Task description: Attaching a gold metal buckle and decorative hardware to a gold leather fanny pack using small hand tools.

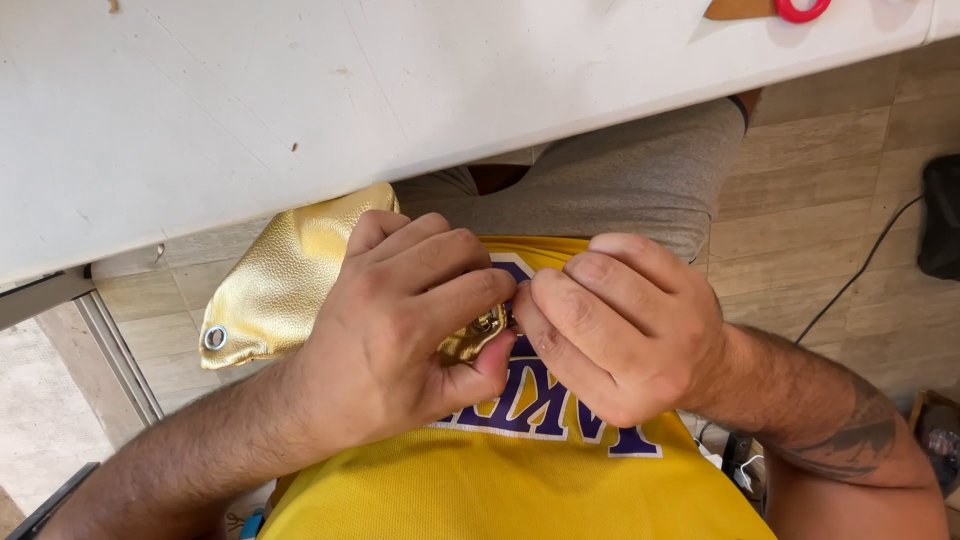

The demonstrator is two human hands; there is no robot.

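- Between both sets of fingertips, close against the yellow shirt (500,490), sits a small brass-coloured metal fitting (487,324) on the gold leather piece (280,280); it seems to be held there, below the table edge, so both hands can brace on the body.
- Left hand (400,320): fingers curled over the leather, thumb pressed up from beneath, clamped on the material right at the fitting.
- Right hand (620,335): fingers bunched together, tips pinched at the fitting's other side; exactly what they grasp is hidden.
- Away from the grip, the leather fans out past the left knuckles, ending at a silver eyelet (215,338).
- Beyond the hands, the white table (300,100) carries a red-handled tool (800,10) at its far edge.
- Both forearms angle inward, wrists bent, knuckles nearly meeting.
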